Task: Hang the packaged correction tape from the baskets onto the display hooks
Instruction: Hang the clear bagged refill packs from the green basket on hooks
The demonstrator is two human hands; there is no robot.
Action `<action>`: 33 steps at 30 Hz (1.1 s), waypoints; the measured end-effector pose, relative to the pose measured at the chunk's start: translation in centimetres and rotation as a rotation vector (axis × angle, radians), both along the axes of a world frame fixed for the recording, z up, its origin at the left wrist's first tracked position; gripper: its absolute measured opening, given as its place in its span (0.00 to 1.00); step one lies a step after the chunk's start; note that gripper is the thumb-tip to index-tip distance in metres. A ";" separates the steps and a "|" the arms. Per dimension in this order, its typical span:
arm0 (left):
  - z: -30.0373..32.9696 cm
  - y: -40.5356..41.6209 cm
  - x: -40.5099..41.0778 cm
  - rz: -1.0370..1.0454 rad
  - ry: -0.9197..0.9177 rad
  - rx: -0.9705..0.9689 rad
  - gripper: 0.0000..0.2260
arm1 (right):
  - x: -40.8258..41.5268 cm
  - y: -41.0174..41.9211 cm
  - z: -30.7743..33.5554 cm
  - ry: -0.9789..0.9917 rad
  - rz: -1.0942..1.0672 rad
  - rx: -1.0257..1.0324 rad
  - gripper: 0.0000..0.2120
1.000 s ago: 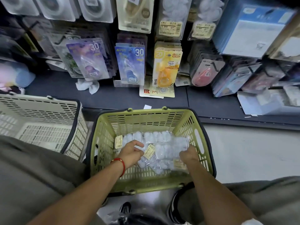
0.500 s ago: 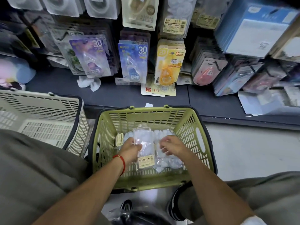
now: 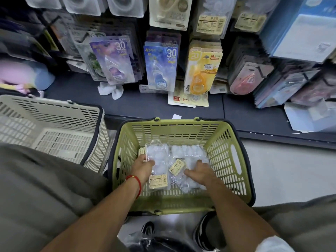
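Clear blister pack [image 3: 157, 167] sits in the green basket [image 3: 234, 160], on top of a loose pile of like packs [image 3: 189, 157]; left hand [image 3: 143, 167] pinches its left edge, fingers curled on it; right hand [image 3: 199, 172] lies on the pile with fingers fairly flat, whether it grips anything I can't tell; pack looks light, thin plastic, stiff but crackly and slick, likely to slide off its neighbours; best held by the flat rim or the top tab, not the bubbles; long axis runs away from the person, hang tab toward the display [image 3: 161, 70], label end [image 3: 158, 181] nearest; beige basket [image 3: 54, 128] stands just left.
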State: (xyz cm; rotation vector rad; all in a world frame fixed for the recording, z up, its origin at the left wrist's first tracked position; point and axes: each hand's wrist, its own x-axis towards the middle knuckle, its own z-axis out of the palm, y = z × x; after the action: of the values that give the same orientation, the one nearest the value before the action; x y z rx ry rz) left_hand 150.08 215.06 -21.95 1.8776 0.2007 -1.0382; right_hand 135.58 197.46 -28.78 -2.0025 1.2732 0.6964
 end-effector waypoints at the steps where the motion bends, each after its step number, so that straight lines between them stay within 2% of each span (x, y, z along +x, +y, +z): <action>1: 0.0 -0.2 0.0 0.024 0.005 0.001 0.09 | -0.4 -0.5 1.1 -0.124 -0.084 0.012 0.31; 3: -0.1 -0.6 0.1 0.083 0.029 0.006 0.15 | -1.1 -1.6 3.5 -0.406 -0.408 0.066 0.17; 6: 0.2 -1.4 -0.1 0.171 0.059 -0.007 0.07 | -1.6 -3.2 7.0 -0.754 -0.827 0.277 0.10; 8: 0.1 -2.0 -0.3 0.200 0.099 -0.015 0.03 | -1.4 -3.1 8.4 -0.906 -0.950 0.461 0.08; 10: -0.2 -2.3 -0.4 0.232 0.209 -0.048 0.14 | -1.1 -2.2 8.8 -0.997 -0.995 0.597 0.05; 12: 0.4 -2.4 -0.7 0.319 0.390 -0.154 0.17 | -0.7 -0.4 8.4 -1.036 -0.976 0.661 0.14; 14: 0.8 -2.4 -0.8 0.350 0.452 -0.239 0.18 | 0.0 1.6 7.5 -0.956 -0.899 0.626 0.19; 17: 0.5 -1.9 -0.9 0.346 0.410 -0.321 0.15 | 1.6 3.9 6.2 -0.665 -0.578 0.380 0.13; 19: 0.1 -1.6 -0.9 0.370 0.333 -0.311 0.15 | 2.3 4.3 5.4 -0.550 -0.418 0.361 0.09; 22: -0.5 -0.8 -0.4 0.427 0.219 -0.232 0.15 | 3.0 3.8 4.2 -0.448 -0.322 0.300 0.19; 23: -0.6 -0.6 -0.2 0.418 0.191 -0.203 0.15 | 3.3 3.4 3.7 -0.410 -0.306 0.169 0.19; 25: -1.2 -0.3 0.0 0.395 0.150 -0.151 0.16 | 3.4 1.7 1.9 -0.274 -0.097 -0.187 0.16; 26: -1.5 -0.2 0.1 0.383 0.138 -0.131 0.15 | 3.3 0.8 0.7 -0.194 0.037 -0.271 0.21; 29: -2.1 0.1 0.0 0.355 0.110 -0.062 0.15 | 3.1 -1.8 -1.8 -0.049 0.231 -0.265 0.38; 31: -2.5 0.3 0.1 0.342 0.081 -0.033 0.17 | 3.0 -2.9 -3.3 -0.053 0.239 -0.289 0.38; 33: -2.8 0.4 0.4 0.327 0.047 -0.005 0.15 | 3.2 -4.1 -4.0 -0.102 0.212 -0.342 0.31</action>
State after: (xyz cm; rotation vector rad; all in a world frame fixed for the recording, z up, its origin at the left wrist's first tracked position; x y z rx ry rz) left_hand 150.49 215.47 -24.78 1.7441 0.5147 -0.8562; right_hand 138.83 193.36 -32.82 -2.4449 1.1932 0.4875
